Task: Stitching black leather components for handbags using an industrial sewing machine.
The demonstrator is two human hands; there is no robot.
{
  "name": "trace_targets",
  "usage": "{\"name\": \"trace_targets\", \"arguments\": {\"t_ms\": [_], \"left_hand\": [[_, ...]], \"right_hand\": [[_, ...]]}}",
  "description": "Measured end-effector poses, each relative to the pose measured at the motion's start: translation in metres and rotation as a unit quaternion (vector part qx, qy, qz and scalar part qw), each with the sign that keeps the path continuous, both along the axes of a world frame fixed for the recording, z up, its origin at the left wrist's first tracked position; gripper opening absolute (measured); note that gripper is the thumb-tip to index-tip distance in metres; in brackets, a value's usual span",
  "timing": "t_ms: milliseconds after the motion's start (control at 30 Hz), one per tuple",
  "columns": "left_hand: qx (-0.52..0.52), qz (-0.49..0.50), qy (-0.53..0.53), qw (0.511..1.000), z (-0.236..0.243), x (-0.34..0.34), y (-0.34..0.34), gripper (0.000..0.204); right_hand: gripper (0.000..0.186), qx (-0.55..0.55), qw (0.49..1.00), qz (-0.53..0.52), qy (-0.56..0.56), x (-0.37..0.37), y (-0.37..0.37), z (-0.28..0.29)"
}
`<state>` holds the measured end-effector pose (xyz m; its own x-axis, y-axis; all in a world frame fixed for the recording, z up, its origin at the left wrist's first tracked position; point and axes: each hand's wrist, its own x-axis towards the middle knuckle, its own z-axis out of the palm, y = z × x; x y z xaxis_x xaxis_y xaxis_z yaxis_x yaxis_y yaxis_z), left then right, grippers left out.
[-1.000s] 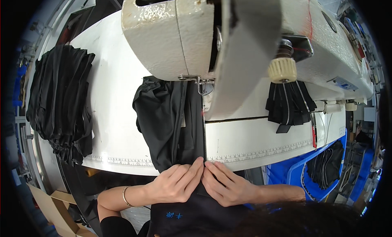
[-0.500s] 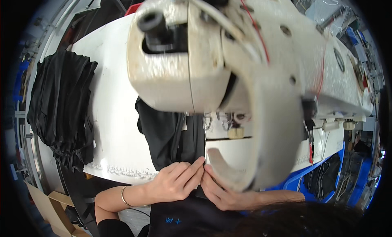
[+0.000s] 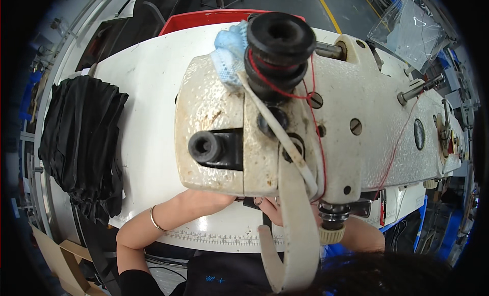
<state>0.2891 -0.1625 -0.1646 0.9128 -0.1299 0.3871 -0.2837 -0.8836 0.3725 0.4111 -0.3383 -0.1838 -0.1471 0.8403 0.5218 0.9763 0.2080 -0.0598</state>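
Observation:
The white sewing machine head (image 3: 214, 102) fills the middle of the view, with black knobs and red thread. My left hand (image 3: 219, 199) reaches beneath it, its fingers hidden behind the housing. My right hand (image 3: 272, 212) is also under the head, partly covered by the curved cream guard (image 3: 293, 219). A sliver of dark material (image 3: 250, 203) shows between my hands, but what my fingers hold cannot be made out. A blue and white cloth wad (image 3: 226, 51) is tucked by the top knob.
A pile of black fabric pieces (image 3: 81, 143) lies on the white table (image 3: 142, 117) at left. Beyond the back edge are a red tray (image 3: 183, 21) and clear plastic sheeting (image 3: 402, 31). A cardboard box (image 3: 58, 260) stands at lower left, blue bins (image 3: 417, 230) at right.
My hands have moved away from me, from the table's front edge to under the machine head. The view has shifted over the machine, hiding the fabric and most of my fingers.

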Motion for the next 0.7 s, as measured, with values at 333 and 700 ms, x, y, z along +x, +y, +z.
{"name": "trace_targets", "arguments": {"t_ms": [333,700], "left_hand": [[0.097,0.013,0.009,0.995,-0.007,-0.019,0.014,0.023],[0.105,-0.005,0.018,0.994,0.016,-0.016,0.013,0.033]], "right_hand": [[0.021,0.017,0.997,0.000,0.072,0.007,-0.003,0.012],[0.024,0.114,0.988,-0.011,0.103,-0.005,0.004,-0.004]]}}
